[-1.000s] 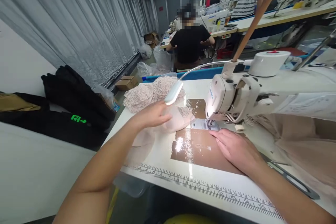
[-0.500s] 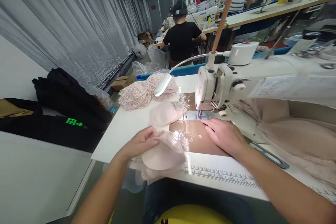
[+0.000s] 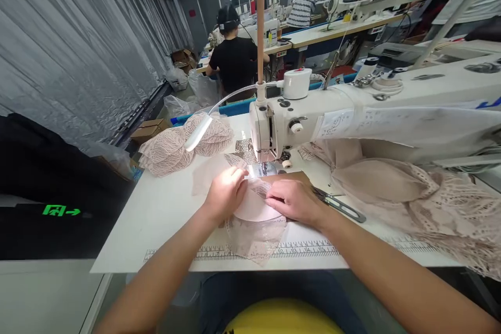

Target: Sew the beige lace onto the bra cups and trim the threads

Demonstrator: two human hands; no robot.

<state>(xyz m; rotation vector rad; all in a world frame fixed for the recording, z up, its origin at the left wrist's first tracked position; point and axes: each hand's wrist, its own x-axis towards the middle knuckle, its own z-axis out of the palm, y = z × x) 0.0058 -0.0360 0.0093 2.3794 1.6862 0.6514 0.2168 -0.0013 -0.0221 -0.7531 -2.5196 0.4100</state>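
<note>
A pale pink bra cup with lace point(image 3: 256, 211) lies on the machine table just in front of the sewing machine's presser foot point(image 3: 264, 168). My left hand point(image 3: 227, 193) pinches its upper left edge close to the foot. On the other side, my right hand point(image 3: 293, 201) has its fingers closed on the lace at the right edge. A sheer lace flap hangs from the cup toward the table's front. Behind my left hand lies another sheer pale piece point(image 3: 205, 172), partly covered. Brown board point(image 3: 297, 176) shows beneath my right hand.
Stacked lace cups point(image 3: 166, 151) sit at the table's back left under a lamp point(image 3: 198, 134). Right of the machine head point(image 3: 270, 130) lies a heap of beige lace garments point(image 3: 391, 182). A slotted metal tool point(image 3: 344, 207) rests near my right wrist. A printed ruler point(image 3: 305, 250) runs along the front edge.
My left hand has brought the cup right and up to the presser foot. My right hand has left the foot area and now grips the cup's edge. The view has swung right.
</note>
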